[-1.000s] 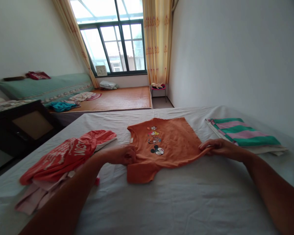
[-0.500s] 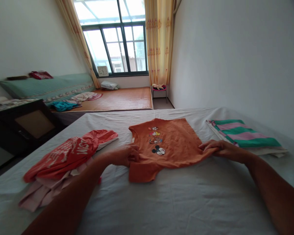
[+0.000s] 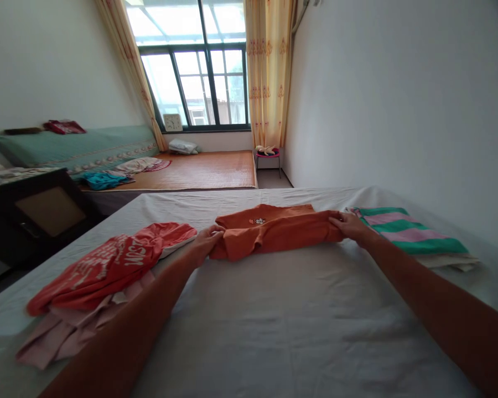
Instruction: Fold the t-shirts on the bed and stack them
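An orange T-shirt (image 3: 286, 235) lies across the middle of the white-sheeted bed, its near side folded over toward the far side. Only one small cartoon print still shows near its far edge. My left hand (image 3: 208, 239) pinches the shirt at its left end, by the collar and sleeve. At the right end, by the hem, my right hand (image 3: 349, 225) grips the cloth between thumb and fingers. To the left lies a loose heap with a red shirt (image 3: 103, 268) with white lettering over a pale pink garment (image 3: 62, 331). A green-and-pink striped folded cloth (image 3: 410, 229) rests at right.
A white sheet (image 3: 282, 331) covers the near bed. Beyond it stands another bed with a brown mat (image 3: 207, 168), some clothes and a green headboard (image 3: 108, 143). A dark cabinet (image 3: 41, 210) is at left, a small pink stool (image 3: 268, 153) under the curtain, a wall at right.
Both hands have moved away from me, carrying the shirt's near side up and over. Most of the cartoon prints are now covered, and the sleeve that hung toward me has been folded in.
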Demonstrator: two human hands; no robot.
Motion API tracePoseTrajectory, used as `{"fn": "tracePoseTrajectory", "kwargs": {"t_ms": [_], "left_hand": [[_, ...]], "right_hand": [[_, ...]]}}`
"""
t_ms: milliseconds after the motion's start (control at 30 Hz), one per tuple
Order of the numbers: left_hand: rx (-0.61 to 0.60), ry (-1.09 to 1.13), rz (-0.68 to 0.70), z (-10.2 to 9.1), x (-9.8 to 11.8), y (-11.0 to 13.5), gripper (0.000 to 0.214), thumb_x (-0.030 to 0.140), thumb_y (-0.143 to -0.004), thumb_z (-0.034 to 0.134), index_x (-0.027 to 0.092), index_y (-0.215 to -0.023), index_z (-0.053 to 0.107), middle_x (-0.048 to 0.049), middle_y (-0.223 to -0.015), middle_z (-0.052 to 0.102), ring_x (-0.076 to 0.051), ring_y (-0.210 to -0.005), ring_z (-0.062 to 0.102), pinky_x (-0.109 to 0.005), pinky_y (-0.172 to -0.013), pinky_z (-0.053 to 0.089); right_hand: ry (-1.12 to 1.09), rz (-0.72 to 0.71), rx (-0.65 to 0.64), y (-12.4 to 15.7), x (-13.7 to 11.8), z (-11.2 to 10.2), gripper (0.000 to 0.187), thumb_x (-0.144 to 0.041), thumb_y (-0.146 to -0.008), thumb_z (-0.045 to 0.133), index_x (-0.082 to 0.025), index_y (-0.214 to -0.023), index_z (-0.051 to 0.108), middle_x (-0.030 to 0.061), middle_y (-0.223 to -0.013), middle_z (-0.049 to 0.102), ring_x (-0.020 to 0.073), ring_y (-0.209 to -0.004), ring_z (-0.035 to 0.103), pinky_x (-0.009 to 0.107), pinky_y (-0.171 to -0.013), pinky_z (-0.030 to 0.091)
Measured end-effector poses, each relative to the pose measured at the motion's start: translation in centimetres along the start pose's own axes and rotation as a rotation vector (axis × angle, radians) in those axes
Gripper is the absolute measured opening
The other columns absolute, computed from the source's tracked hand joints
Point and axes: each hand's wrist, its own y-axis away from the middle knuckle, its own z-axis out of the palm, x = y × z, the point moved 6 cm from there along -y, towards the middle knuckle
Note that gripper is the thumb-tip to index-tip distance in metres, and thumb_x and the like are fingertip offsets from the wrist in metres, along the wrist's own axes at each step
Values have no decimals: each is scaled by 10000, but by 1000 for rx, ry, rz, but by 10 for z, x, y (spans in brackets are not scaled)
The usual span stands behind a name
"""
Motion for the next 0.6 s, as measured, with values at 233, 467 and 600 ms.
{"fn": "tracePoseTrajectory", "kwargs": {"t_ms": [233, 467, 600], "left_hand": [[-70, -145, 14, -1, -10, 4, 657, 472, -691, 688, 178, -1248, 499, -15, -789, 636, -134, -671, 576, -205, -559, 387], [17, -229, 169, -1, -1, -1, 621, 405, -707, 638, 164, -1265, 510, 39, -652, 530, -93, -557, 459, -189, -498, 309], [59, -155, 143, -14, 3, -1, 662, 425, -673, 655, 160, -1263, 513, 18, -718, 558, -111, -612, 499, -202, -540, 355]], "right_hand": [[64, 29, 45, 15, 19, 23, 783, -537, -730, 621, -130, -1361, 398, 168, -1226, 592, 287, -1071, 593, 387, -917, 457], [-124, -129, -119, 29, 2, 14, 850, -204, -671, 584, -190, -1447, 238, 61, -1040, 675, 219, -878, 651, 364, -833, 506], [-376, -20, -113, 23, 13, 4, 834, -181, -656, 562, -221, -1432, 260, 59, -958, 703, 217, -811, 661, 364, -751, 532]]}}
